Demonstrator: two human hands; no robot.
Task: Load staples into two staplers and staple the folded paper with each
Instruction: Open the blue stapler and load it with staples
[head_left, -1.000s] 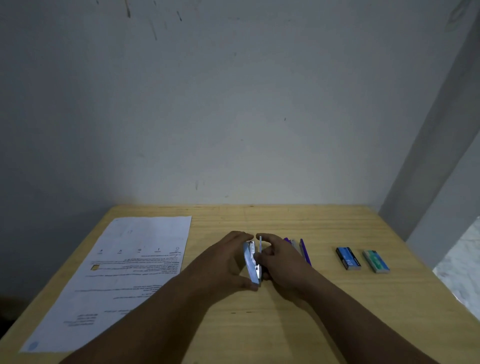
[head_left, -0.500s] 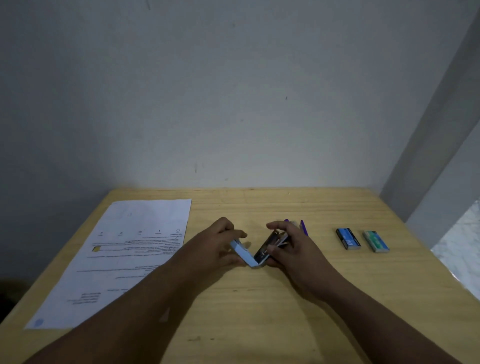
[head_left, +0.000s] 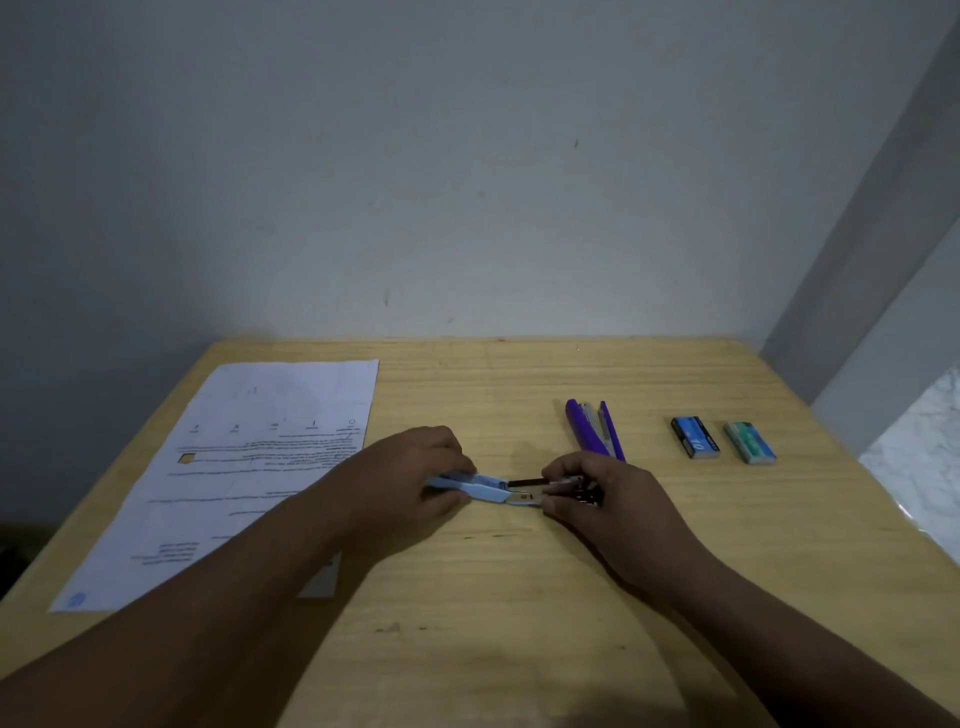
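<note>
Left hand (head_left: 415, 480), palm down, forearm entering from the near left corner of the tabletop; fingers curled round the light-blue plastic cover of a small light-blue stapler (head_left: 480, 488), thumb on the near side. Right hand (head_left: 605, 501), forearm entering from the near right corner, fingers and thumb pinching the dark metal magazine end of the same stapler. Stapler swung fully open into one nearly straight line running left to right, held low over the middle of the tabletop; contact with the wood not discernible. Whether staples lie in the magazine: too small to tell.

Purple plastic stapler (head_left: 592, 431) with silver metal magazine, opened in a narrow V, lying just beyond the right hand toward the far edge. Dark blue staple box (head_left: 695, 437) marked "10" and teal-green staple box (head_left: 750, 442), side by side, near the right edge, apart from each other and well apart from both hands. White printed paper sheet (head_left: 249, 467), flat and unfolded, along the left edge, its near right part hidden under the left forearm.

Surface: pale wooden tabletop (head_left: 519, 597) with visible grain and a few small dark marks. Beyond its far edge, plain grey-white wall (head_left: 467, 182) with faint scuffs; at the right, grey angled wall section or frame (head_left: 883, 234); below it, a patch of pale marbled floor (head_left: 924, 467). Lighting dim.
</note>
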